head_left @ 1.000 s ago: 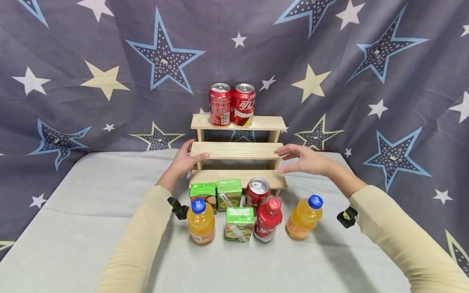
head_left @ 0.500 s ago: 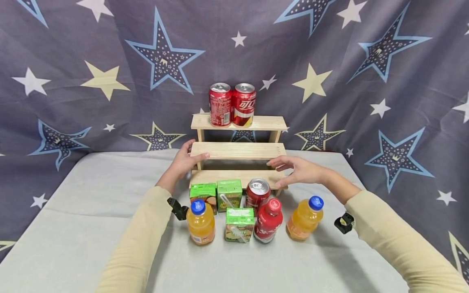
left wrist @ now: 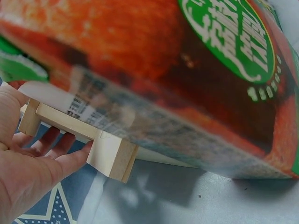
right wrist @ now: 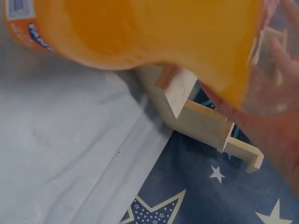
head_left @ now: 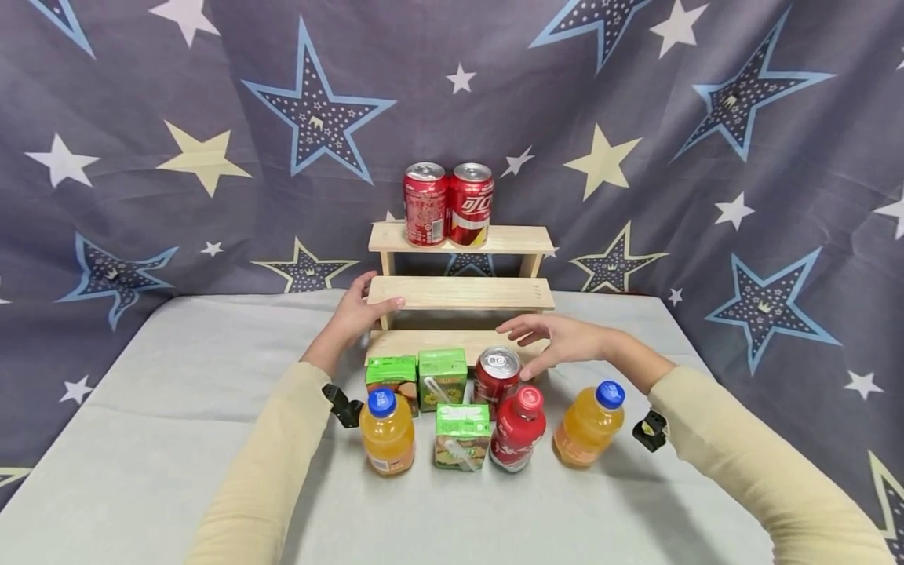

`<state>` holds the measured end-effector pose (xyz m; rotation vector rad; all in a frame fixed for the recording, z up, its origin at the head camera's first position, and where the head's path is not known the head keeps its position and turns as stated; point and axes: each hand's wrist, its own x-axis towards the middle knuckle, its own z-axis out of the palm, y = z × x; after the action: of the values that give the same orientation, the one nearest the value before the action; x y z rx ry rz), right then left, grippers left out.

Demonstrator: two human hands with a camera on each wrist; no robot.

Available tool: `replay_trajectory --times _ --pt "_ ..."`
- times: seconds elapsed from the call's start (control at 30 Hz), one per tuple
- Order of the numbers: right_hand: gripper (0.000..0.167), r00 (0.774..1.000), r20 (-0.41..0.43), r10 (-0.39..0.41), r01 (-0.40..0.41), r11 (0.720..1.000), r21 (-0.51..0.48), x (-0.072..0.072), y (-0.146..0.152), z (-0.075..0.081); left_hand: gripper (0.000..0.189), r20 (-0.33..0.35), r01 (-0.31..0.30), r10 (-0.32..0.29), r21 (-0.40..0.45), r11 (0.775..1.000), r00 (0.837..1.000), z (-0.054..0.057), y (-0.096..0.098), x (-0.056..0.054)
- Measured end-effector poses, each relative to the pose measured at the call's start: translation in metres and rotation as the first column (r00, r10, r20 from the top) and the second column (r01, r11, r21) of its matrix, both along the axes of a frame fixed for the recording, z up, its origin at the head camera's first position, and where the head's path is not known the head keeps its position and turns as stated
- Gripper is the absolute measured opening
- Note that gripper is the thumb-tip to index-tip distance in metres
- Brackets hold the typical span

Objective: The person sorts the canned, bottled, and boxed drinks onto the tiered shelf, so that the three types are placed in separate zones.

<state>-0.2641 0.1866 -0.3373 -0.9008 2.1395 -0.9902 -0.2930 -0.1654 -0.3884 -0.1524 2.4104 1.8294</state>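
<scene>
One pale cloth [head_left: 155, 439] below, starry curtain [head_left: 452, 118] behind; left fingers [left wrist: 70, 161] grip wooden rack [head_left: 459, 292], right fingers [head_left: 526, 321] parted, empty.

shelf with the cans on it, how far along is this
Done, it seems: two cans stand atop the shelf. In hand: the left hand holds the shelf's left end; the right hand is beside a third can, not gripping it. Probably left: that can, three cartons and three bottles, all in front.
</scene>
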Motion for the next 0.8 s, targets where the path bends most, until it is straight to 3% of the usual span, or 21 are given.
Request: replay_trajectory --times 0.23,0.8 --pt "0.074 0.998 0.059 0.008 -0.008 1.0 0.008 -0.001 -0.007 -0.005 0.093 -0.007 0.007 -0.007 -0.002 1.0 1.0 -0.001 -0.002 0.001" --pt "0.071 0.995 0.077 0.062 -0.065 0.997 0.032 -0.003 -0.017 -0.014 0.092 -0.005 0.008 -0.008 -0.009 1.0 1.0 -0.001 -0.001 0.0"
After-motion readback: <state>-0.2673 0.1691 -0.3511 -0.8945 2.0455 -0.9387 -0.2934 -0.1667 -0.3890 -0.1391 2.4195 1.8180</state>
